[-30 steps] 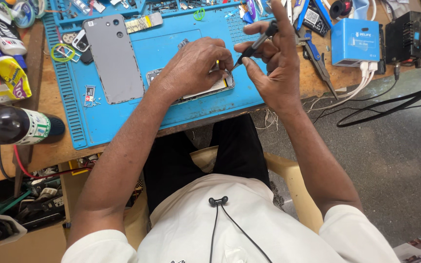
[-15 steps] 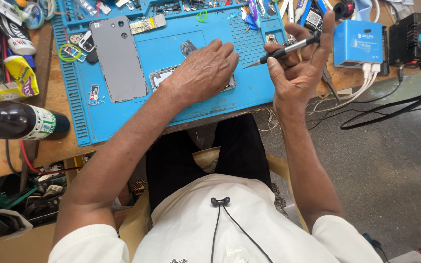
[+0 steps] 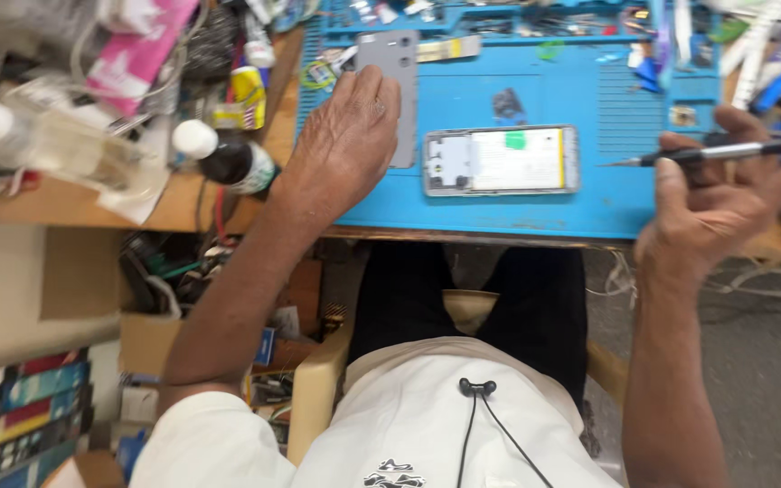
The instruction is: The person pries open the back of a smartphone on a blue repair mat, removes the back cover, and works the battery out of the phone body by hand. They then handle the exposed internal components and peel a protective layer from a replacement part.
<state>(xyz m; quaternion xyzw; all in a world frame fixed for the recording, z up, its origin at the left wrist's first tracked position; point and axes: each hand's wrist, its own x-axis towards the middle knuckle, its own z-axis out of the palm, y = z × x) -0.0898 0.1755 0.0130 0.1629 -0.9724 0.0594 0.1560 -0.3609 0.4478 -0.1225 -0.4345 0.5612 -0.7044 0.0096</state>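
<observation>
An opened phone (image 3: 501, 160) lies flat on the blue repair mat (image 3: 544, 104), its inner frame facing up. My left hand (image 3: 347, 136) rests palm down on the grey phone back cover (image 3: 392, 63) to the left of the phone, fingers spread over it. My right hand (image 3: 716, 203) is off the mat's right edge and grips a thin black and silver screwdriver (image 3: 707, 154), whose tip points left toward the phone without touching it.
Small parts and tools fill the trays along the mat's far edge (image 3: 535, 23). A dark bottle with a white cap (image 3: 228, 161) and cluttered packets (image 3: 146, 45) sit on the wooden bench to the left. Cardboard boxes (image 3: 146, 339) stand under the bench; cables (image 3: 770, 280) run at right.
My left hand slid left off the phone onto the grey back cover, uncovering the phone. My right hand with the screwdriver drew back to the right. The camera view shifted rightward and closer.
</observation>
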